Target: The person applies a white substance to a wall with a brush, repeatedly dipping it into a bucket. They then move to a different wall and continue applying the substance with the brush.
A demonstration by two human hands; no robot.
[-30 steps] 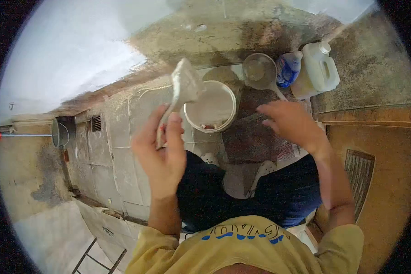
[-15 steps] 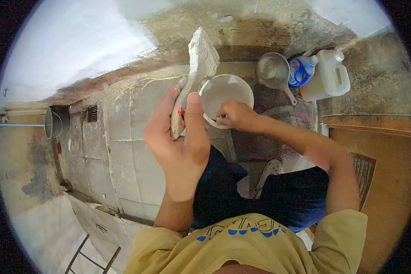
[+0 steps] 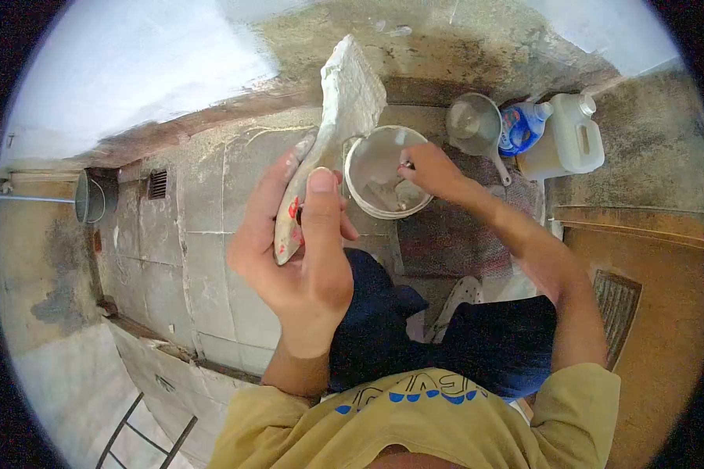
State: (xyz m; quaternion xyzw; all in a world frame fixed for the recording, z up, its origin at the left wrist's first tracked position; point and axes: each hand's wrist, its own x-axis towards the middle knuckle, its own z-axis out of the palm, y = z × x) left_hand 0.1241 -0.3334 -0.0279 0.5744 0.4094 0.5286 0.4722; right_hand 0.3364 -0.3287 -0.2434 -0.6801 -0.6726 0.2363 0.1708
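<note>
My left hand (image 3: 301,250) is closed round the handle of a paintbrush (image 3: 352,86), held upright with its bristles away from me. White paint cakes the bristles, and red spots mark the handle. Just to the right stands a white bucket (image 3: 357,195) with pale liquid inside. Over the bucket's right side is my right hand (image 3: 434,173), its fingers closed. A small dark end shows at these fingers, but what it belongs to is hard to tell.
Beyond the bucket, a saucepan (image 3: 475,125), a blue-labelled bottle (image 3: 520,129) and a white jug (image 3: 579,141) stand by the wall. A dark bucket (image 3: 94,199) is at the far left. A metal ladder-like frame (image 3: 149,438) shows lower left.
My right hand has risen from the bucket's near inside towards its right rim. The paintbrush has turned slightly, showing more of its broad side, and my left hand has shifted a little left.
</note>
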